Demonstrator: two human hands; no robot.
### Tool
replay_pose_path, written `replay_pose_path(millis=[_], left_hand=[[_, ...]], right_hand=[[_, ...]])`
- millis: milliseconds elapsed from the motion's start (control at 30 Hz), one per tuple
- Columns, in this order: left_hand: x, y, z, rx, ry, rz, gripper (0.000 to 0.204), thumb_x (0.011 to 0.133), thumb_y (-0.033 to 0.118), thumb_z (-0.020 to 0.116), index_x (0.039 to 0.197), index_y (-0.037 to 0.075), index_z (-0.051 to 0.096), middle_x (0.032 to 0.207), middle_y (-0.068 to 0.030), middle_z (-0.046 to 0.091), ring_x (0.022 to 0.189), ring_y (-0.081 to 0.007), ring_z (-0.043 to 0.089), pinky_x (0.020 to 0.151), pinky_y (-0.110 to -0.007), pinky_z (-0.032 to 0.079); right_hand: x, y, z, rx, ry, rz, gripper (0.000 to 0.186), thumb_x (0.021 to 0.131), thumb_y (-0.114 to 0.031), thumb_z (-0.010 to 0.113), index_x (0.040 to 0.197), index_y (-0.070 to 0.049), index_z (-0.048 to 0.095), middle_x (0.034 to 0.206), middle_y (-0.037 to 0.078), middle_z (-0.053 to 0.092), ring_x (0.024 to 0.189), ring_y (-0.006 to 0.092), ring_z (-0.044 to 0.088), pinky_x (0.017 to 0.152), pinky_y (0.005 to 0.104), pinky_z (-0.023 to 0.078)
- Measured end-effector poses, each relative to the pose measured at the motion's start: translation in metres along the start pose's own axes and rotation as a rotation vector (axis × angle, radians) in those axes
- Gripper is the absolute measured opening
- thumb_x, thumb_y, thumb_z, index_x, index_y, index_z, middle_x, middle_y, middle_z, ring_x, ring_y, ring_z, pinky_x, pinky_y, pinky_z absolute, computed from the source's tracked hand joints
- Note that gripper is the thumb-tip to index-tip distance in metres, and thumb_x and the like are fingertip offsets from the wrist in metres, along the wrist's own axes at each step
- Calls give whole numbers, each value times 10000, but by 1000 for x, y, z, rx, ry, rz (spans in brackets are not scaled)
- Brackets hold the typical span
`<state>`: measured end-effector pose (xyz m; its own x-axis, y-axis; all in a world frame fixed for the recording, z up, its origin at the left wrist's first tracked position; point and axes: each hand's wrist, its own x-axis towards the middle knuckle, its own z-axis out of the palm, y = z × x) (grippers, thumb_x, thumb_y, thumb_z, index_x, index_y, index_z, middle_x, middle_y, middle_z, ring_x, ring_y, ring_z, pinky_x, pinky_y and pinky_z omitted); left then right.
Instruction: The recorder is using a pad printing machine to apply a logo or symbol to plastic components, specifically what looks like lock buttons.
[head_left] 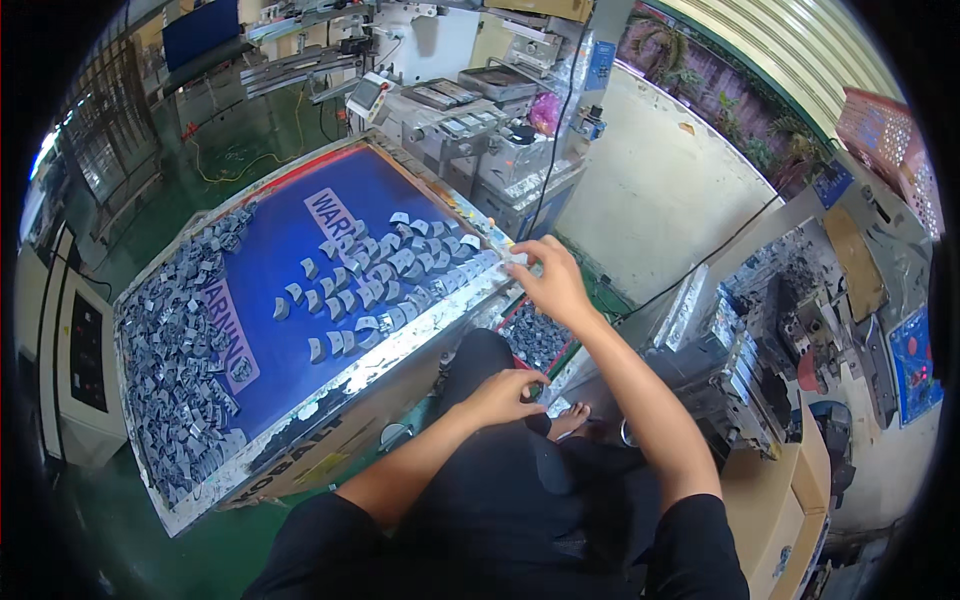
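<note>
My right hand [552, 283] is at the near right corner of a blue-topped table [275, 235]. Its thumb and forefinger close on a small pale grey piece [518, 259]. Lower down, in front of my body, my left hand [503, 399] has its fingers curled together; whatever they hold, if anything, is too small to make out. Many small curved grey pieces [373, 290] stand in loose rows on the table's right half. A dense heap of similar pieces [180, 370] covers its left side.
Below the table's corner, a bin [536, 335] holds more grey pieces. A machine [440, 120] stands behind the table. To my right are metal equipment [715, 370] and an open cardboard box [780, 500]. A grey cabinet [75, 350] stands at the left.
</note>
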<state>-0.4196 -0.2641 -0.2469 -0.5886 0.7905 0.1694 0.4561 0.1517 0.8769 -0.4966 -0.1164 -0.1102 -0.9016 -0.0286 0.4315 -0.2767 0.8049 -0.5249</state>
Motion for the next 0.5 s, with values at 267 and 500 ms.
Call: replay_pose_path(millis=[267, 500], left_hand=[[28, 89, -16, -761, 245, 8, 489, 866, 63, 814, 1309, 35, 608, 1188, -62, 716, 955, -60, 636, 707, -201, 459], [68, 175, -12, -583, 146, 409, 564, 697, 95, 940, 1200, 58, 686, 1219, -48, 708, 1031, -110, 639, 803, -260, 470]], right_hand=[[-110, -47, -148, 27, -194, 61, 218, 910, -133, 715, 1114, -55, 707, 982, 113, 691, 802, 271, 674, 728, 385, 539], [-178, -66, -226, 182, 3, 100, 377, 896, -95, 748, 1246, -1, 644, 1099, 140, 724, 964, 219, 728, 858, 347, 570]])
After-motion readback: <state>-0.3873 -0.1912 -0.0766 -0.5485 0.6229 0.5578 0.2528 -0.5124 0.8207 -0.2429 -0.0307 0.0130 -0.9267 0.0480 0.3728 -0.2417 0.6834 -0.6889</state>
